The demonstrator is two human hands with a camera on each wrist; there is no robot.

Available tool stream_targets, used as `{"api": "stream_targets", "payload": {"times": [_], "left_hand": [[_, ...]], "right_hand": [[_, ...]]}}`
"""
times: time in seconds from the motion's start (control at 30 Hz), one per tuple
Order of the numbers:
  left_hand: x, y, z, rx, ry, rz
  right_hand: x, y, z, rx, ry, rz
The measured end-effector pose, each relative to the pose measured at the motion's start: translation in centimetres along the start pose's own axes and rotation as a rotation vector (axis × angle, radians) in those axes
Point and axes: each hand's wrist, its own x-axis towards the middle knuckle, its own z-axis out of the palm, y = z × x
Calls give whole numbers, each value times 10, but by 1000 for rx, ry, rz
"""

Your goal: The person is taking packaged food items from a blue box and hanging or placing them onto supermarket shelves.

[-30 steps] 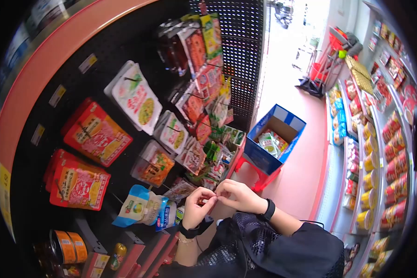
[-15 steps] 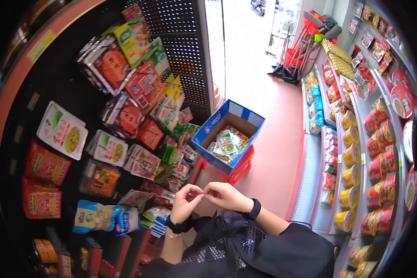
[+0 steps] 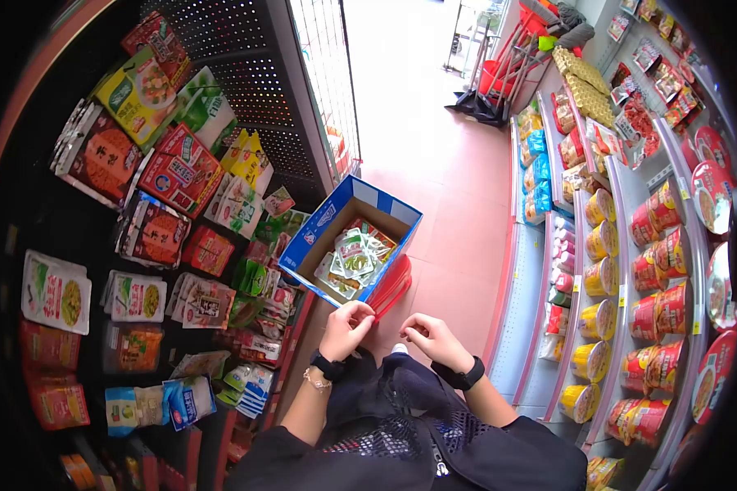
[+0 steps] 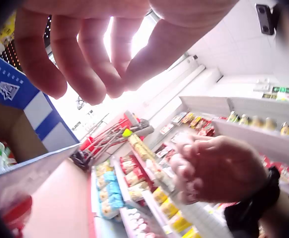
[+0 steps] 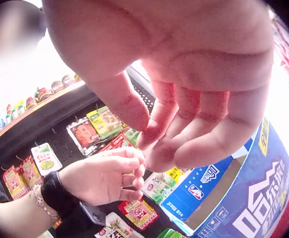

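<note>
My left hand (image 3: pixel 346 329) hovers by the near rim of a blue cardboard box (image 3: pixel 309 222), its fingers loosely bent and nothing seen between them. To its right, my right hand (image 3: pixel 434 340) hangs over the floor with relaxed, curled fingers, also holding nothing visible. A gap separates the two hands. Several flat food packets (image 3: pixel 356 258) lie inside the box, the top ones pale with a green picture. The box sits on a red stool (image 3: pixel 395 286). In the left wrist view the thumb and index fingertip (image 4: pixel 115 89) come close together.
On the left, a black pegboard rack carries hanging packets, among them a yellow-green one (image 3: pixel 137 96) and red pouches (image 3: pixel 51 344). Shelves on the right hold cup noodles (image 3: pixel 602 278) and bagged goods. Mops with a red bucket (image 3: pixel 491 78) stand beyond the pink tiled floor (image 3: pixel 458 196).
The hands, fingertips together earlier, have parted, the right one moving rightward. The view has turned so the box appears farther left and nearer the left hand.
</note>
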Motion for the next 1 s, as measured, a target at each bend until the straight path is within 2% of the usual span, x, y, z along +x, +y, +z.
{"api": "stream_targets", "payload": {"times": [0.17, 0.2, 0.23, 0.27, 0.3, 0.37, 0.43, 0.5, 0.57, 0.63, 0.7, 0.73, 0.77, 0.8, 0.87, 0.9, 0.97, 1.0], "left_hand": [[32, -48, -39, 370, 125, 24], [39, -64, -49, 515, 140, 16], [46, -81, -62, 704, 77, 8], [51, -87, -69, 825, 105, -35], [56, -93, -76, 947, 136, -78], [64, -113, -87, 952, 144, -116], [70, -119, -94, 997, 190, -78], [72, -123, -94, 993, 146, -114], [71, -126, -89, 986, 124, -139], [72, -128, -83, 965, 134, -188], [73, -126, -77, 1013, 177, -189], [74, -128, -76, 1022, 174, -220], [74, -131, -75, 1020, 181, -239], [76, -132, -75, 1009, 193, -221], [77, -135, -74, 986, 208, -229], [76, -135, -74, 954, 217, -238], [76, -138, -74, 903, 248, -247], [77, -138, -75, 879, 243, -267]], "right_hand": [[35, 16, 2, 145, -18, 83], [46, 15, 3, 214, -7, 117], [56, 15, 3, 281, 2, 154], [69, 23, 3, 321, 25, 161], [81, 19, 5, 391, 95, 246], [111, 27, 6, 458, 192, 228], [144, 25, 9, 532, 249, 250], [180, 27, 13, 730, 339, 351], [218, 55, 12, 911, 342, 432], [260, 91, 12, 933, 272, 683], [291, 97, 21, 939, 338, 850], [307, 99, 27, 772, 429, 978], [317, 118, 29, 729, 265, 916], [331, 144, 30, 717, 248, 925], [356, 221, 39, 193, 414, 1036], [365, 289, 41, 516, 269, 1028], [371, 307, 54, 318, 297, 1019], [370, 361, 57, 310, 283, 1020]]}}
